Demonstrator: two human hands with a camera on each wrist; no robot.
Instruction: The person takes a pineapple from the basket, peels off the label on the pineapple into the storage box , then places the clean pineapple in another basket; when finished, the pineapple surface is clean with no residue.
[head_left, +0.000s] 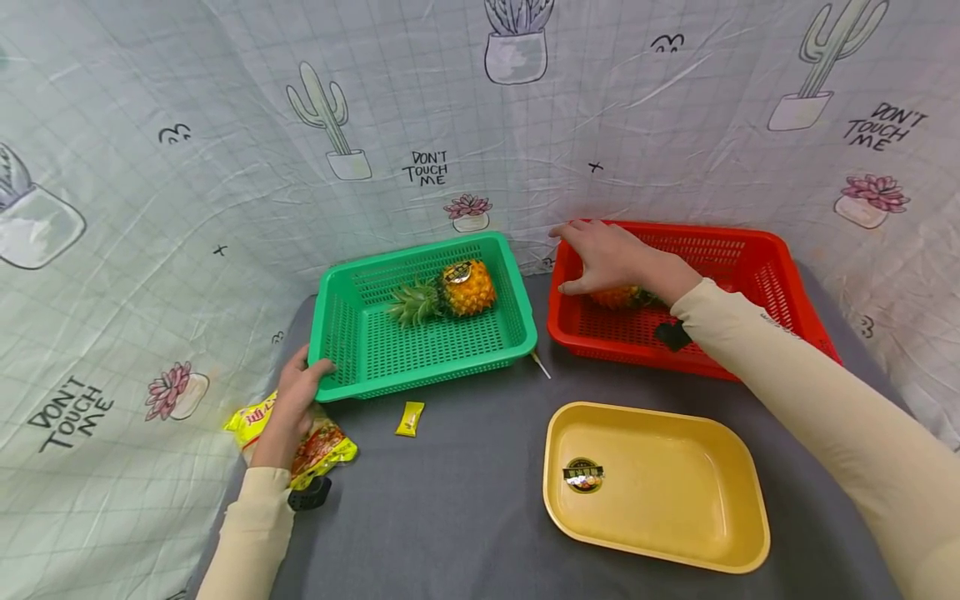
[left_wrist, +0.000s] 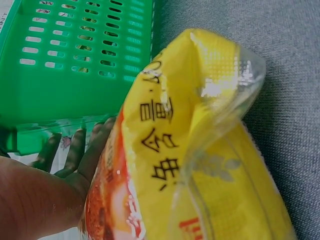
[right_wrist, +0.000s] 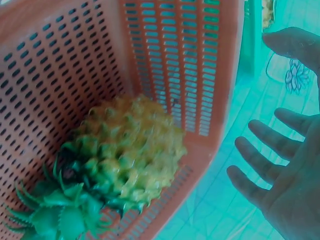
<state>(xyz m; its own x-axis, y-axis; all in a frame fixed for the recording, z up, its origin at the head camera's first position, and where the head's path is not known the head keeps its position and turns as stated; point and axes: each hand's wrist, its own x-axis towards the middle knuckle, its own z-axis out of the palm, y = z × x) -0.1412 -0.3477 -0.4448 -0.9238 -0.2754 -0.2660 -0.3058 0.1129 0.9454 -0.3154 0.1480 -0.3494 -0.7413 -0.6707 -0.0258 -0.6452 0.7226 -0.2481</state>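
In the head view my left hand [head_left: 298, 390] grips the near left corner of the green basket [head_left: 420, 387], thumb over the rim. Its fingers [left_wrist: 75, 150] show under that rim in the left wrist view, beside a yellow food bag [left_wrist: 200, 140]. A pineapple [head_left: 468, 287] lies in the green basket, its leaves to the left. My right hand [head_left: 611, 254] is over the left end of the red basket [head_left: 637, 354], fingers spread and holding nothing. Below it, partly hidden, is another pineapple [right_wrist: 132, 150], lying in the red basket.
A yellow tray [head_left: 660, 483] with a round sticker stands at the near right. A small yellow packet [head_left: 409, 418] lies in front of the green basket. A thin white stick [head_left: 542, 367] lies between the baskets. The printed curtain [head_left: 465, 100] hangs behind them.
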